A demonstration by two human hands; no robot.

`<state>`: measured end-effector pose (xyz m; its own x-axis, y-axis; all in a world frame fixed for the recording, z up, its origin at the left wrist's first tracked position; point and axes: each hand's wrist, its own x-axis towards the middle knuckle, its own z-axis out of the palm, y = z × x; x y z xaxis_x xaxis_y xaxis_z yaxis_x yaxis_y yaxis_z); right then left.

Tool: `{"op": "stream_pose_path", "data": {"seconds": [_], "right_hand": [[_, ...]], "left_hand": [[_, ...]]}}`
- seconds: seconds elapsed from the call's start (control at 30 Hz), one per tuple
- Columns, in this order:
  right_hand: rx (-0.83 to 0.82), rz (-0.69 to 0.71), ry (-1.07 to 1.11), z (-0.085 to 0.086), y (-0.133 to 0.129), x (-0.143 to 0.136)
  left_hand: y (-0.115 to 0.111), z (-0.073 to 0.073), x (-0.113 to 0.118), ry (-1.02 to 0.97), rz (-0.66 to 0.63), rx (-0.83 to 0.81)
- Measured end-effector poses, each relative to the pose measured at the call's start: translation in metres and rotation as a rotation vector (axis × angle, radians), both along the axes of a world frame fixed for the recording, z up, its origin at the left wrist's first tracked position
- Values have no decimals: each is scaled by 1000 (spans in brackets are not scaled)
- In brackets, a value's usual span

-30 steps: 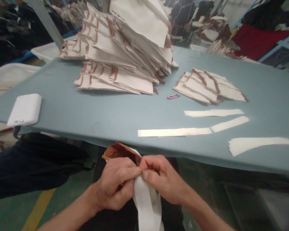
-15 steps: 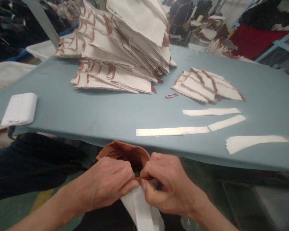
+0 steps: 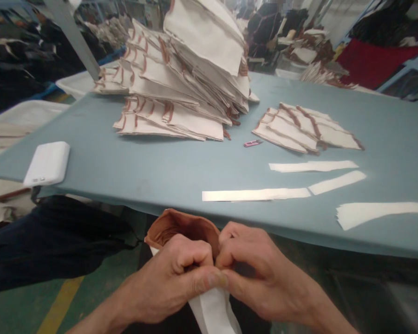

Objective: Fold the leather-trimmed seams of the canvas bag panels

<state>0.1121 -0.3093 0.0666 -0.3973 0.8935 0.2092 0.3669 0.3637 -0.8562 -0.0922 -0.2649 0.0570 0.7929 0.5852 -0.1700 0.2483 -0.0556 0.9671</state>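
Observation:
Below the near edge of the blue-grey table (image 3: 160,167), my left hand (image 3: 167,283) and my right hand (image 3: 264,283) press together, thumbs touching. Both pinch a brown leather-like piece (image 3: 181,227) that curls up behind my knuckles. A white fabric strip (image 3: 214,313) hangs down from between my fingers. How the brown piece and the white strip join is hidden by my hands.
A tall leaning stack of cream pieces with brown trim (image 3: 184,79) fills the table's far middle. A smaller fanned pile (image 3: 306,127) lies to its right, with a small pink tool (image 3: 251,144) between them. Several white strips (image 3: 256,195) lie near the front edge. A white block (image 3: 48,163) sits at the left.
My hands closed tighter together on the brown piece, which has bunched up more behind my fingers. The view shifted slightly; nothing on the table moved.

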Motion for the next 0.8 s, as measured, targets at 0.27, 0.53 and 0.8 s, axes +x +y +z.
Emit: {"op": "stream_pose_path", "data": {"seconds": [0.27,0.53,0.8], "right_hand": [[75,138,-257,12,3,6],[89,194,-303,9,-2,5],[7,-19,-83,9,-17,16]], "left_hand": [[-4,-11,-12,52,-43,196],[-15,-13,-8,15,-68,385],[-32,-4,8,-321,-12,-5]]}}
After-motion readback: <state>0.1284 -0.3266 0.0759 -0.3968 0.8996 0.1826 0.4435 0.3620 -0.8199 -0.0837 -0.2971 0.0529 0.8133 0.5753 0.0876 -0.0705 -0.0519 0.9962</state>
